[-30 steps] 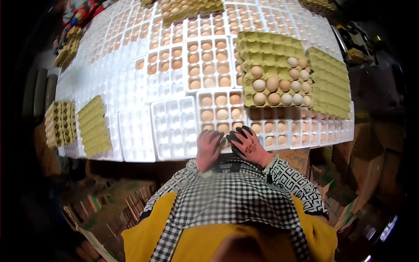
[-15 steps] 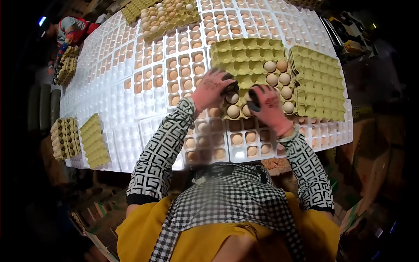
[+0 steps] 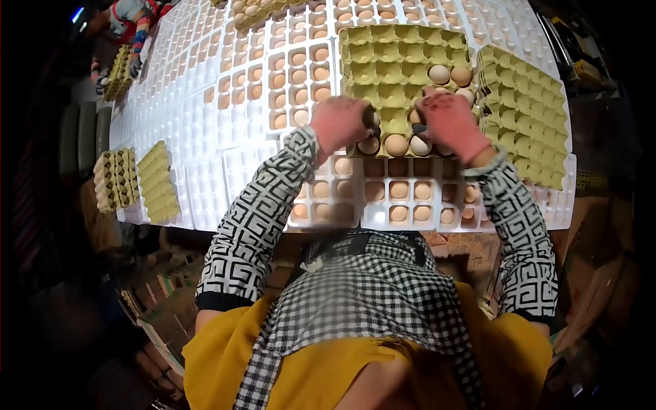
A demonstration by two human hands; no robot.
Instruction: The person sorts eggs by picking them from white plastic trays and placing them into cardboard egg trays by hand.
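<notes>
My left hand (image 3: 342, 125), in a pink glove with dark fingertips, is curled at the left front of a yellow-green egg tray (image 3: 386, 72), around an egg that shows only in part. My right hand (image 3: 452, 124), gloved alike, bends over the same tray with its fingers closed on an egg (image 3: 415, 116). Brown and pale eggs sit in the tray's front row, one of them (image 3: 395, 145) between my hands. Two more eggs lie behind my right hand. White trays of brown eggs (image 3: 398, 213) stand in front of it.
Stacked yellow-green trays (image 3: 523, 113) stand at the right. White trays (image 3: 198, 123) cover the table's left part, with an upright tray stack (image 3: 116, 179) and a loose tray (image 3: 157, 181) at its edge. A co-worker's gloved hand (image 3: 134, 66) touches another stack, far left.
Both hands have gone from the white tray at the table's front edge to the yellow-green tray, where their fingers have closed on eggs. The camera view has shifted.
</notes>
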